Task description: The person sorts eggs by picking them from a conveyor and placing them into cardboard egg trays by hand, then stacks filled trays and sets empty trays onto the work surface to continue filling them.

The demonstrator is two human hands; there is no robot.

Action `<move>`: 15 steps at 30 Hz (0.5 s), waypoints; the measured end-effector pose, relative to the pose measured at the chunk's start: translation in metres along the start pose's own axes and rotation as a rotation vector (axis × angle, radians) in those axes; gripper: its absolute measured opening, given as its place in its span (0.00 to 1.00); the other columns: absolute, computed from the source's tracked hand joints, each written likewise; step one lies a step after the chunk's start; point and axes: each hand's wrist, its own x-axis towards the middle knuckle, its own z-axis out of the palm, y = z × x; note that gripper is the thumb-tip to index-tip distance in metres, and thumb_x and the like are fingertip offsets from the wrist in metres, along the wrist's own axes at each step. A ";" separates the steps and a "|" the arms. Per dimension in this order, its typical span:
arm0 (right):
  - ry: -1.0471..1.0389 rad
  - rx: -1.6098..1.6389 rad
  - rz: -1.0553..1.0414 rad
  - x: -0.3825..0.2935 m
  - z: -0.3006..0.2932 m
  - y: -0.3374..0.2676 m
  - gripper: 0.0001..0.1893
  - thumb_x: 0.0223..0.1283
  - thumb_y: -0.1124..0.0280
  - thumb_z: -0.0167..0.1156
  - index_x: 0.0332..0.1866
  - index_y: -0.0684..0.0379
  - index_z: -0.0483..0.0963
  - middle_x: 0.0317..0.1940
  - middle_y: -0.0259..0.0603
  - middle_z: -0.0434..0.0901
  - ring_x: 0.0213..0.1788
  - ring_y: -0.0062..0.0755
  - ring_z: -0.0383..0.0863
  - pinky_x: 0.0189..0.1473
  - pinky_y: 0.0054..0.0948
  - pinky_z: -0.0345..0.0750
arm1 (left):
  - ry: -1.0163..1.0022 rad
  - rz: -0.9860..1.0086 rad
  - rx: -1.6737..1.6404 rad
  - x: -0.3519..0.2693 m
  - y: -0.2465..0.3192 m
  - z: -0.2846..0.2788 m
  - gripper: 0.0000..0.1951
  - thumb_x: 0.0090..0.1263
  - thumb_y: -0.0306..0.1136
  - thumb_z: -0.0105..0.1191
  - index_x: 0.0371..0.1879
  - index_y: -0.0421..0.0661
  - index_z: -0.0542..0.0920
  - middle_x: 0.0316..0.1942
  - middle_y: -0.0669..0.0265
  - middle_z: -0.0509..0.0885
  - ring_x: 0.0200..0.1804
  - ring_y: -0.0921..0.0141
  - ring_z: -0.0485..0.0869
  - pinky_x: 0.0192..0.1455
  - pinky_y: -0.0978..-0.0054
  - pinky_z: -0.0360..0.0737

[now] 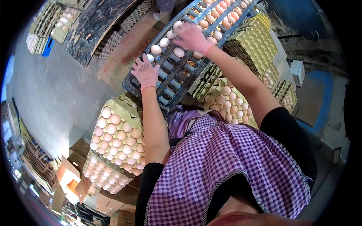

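Note:
A roller conveyor [169, 80] with a dark metal frame carries rows of white and brown eggs before me; its upper stretch is lit from below. My left hand [145, 70], in a pink glove, is over the near left corner, fingers apart, fingertips at a white egg [150, 58]. Whether they press on it cannot be told. My right hand [193, 38], also pink-gloved and slightly blurred, reaches across the middle lanes. Its fingers are beside a white egg [177, 25]; its palm side is hidden. Below it, a pale egg [178, 52] sits on the rollers.
Stacked egg trays [118, 138] full of eggs stand left of my body. Another filled tray [230, 101] is at the right, below stacked pulp trays [254, 42]. A flattened cardboard sheet [127, 53] lies beyond the conveyor, near another person's leg [165, 11].

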 end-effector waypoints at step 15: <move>-0.074 0.907 0.376 -0.135 -0.058 0.025 0.21 0.52 0.57 0.68 0.48 0.58 0.78 0.41 0.45 0.84 0.49 0.42 0.84 0.49 0.42 0.78 | 0.232 0.466 -0.014 0.044 0.084 0.045 0.32 0.70 0.45 0.58 0.69 0.40 0.71 0.65 0.36 0.72 0.67 0.42 0.69 0.71 0.48 0.65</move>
